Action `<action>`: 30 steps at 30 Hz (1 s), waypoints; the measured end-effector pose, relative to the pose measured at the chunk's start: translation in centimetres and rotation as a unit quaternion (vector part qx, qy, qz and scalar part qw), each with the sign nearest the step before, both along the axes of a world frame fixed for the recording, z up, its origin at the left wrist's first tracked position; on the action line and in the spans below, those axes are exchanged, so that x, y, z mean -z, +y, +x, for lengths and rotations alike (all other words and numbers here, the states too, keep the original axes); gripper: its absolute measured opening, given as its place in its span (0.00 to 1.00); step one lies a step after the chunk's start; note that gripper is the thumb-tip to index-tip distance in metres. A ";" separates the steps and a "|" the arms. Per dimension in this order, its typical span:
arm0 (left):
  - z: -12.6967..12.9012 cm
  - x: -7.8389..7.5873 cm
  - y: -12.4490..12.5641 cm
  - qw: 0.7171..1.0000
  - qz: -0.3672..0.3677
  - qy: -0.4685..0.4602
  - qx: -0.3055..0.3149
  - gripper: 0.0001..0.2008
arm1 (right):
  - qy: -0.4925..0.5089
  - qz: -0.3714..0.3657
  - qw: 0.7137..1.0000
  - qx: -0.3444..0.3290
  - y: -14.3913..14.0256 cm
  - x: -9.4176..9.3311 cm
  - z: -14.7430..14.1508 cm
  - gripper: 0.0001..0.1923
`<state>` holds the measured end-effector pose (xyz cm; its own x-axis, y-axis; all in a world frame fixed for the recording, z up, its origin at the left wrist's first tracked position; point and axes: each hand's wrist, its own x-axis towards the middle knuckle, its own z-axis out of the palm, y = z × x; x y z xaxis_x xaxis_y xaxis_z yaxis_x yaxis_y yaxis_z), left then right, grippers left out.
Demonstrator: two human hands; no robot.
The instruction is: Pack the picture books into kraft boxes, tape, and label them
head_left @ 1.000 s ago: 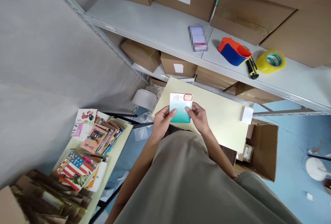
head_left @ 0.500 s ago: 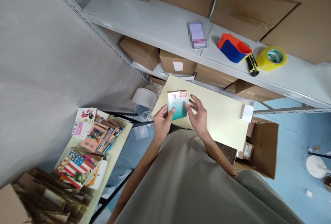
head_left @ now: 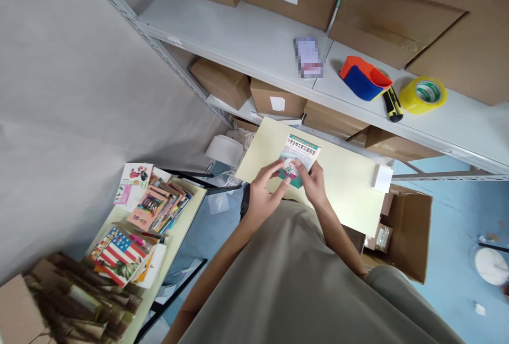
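Now gripped in both hands: a small booklet, cover up, green band along its far edge, tilted a little. Left hand closed on the near left corner, fingers reaching over the cover. Right hand pinching the near right edge, thumb on top. Held just above a pale yellow tabletop, over its near left part, close to the body.

Beyond the hands, along the tabletop's far edge, a low shelf with brown boxes. Higher and farther, a grey shelf carrying a blurred card, an orange and blue holder, a yellow and black knife and a yellow tape roll, all well apart from the booklet. Right of the right hand, a small white block on the tabletop's corner, then an open carton on the blue floor. Left of the left hand, a white roll; nearer and lower left, a second table with stacked booklets and a flag-patterned one. Nothing between hands and booklet.
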<state>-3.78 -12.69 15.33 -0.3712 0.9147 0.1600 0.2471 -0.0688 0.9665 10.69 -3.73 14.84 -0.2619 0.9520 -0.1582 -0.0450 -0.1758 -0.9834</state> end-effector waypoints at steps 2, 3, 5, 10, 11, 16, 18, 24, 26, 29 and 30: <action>-0.9 0.2 0.3 0.997 -0.038 -0.063 -0.038 0.28 | 0.026 -0.022 0.999 -0.022 0.1 0.2 0.5 0.30; -1.3 0.3 0.4 0.992 -0.064 -0.103 -0.033 0.31 | 0.039 -0.041 0.998 -0.035 0.1 0.4 0.7 0.31; -2.1 0.5 0.8 0.975 -0.119 -0.189 0.016 0.34 | 0.063 -0.078 0.993 -0.063 -0.1 0.7 0.8 0.32; -2.4 0.7 1.2 0.942 -0.183 -0.282 0.024 0.31 | 0.056 -0.077 0.991 -0.096 -0.3 1.2 0.5 0.32; -2.3 0.7 1.2 0.940 -0.182 -0.290 0.009 0.31 | 0.041 -0.073 0.992 -0.098 -0.2 1.4 0.4 0.32; -2.2 0.9 1.1 0.944 -0.165 -0.279 -0.062 0.31 | -0.026 -0.031 0.998 -0.055 0.0 2.2 0.1 0.35; -2.4 1.1 1.2 0.948 -0.156 -0.262 -0.089 0.30 | -0.047 0.026 0.999 0.003 -0.3 2.2 0.1 0.34; -2.0 1.8 1.2 0.963 -0.109 -0.204 -0.136 0.24 | -0.068 0.059 0.996 -0.022 -1.9 0.8 -0.7 0.29; -0.9 2.1 0.8 0.974 -0.090 -0.153 -0.142 0.22 | -0.057 0.023 0.997 -0.047 -2.4 0.6 -1.4 0.34; 0.6 2.3 0.2 0.991 -0.056 -0.035 -0.117 0.19 | -0.059 0.015 0.998 -0.023 -2.6 0.8 -2.3 0.38; 0.9 2.3 0.1 0.994 -0.037 0.006 -0.100 0.18 | -0.067 0.019 0.998 -0.008 -2.5 0.9 -2.4 0.36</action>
<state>-2.84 -12.62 13.07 -0.5451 0.8324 0.0997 0.2594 0.0544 0.9642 8.34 -6.19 13.94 -0.2553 0.9541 -0.1568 0.0905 -0.1378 -0.9863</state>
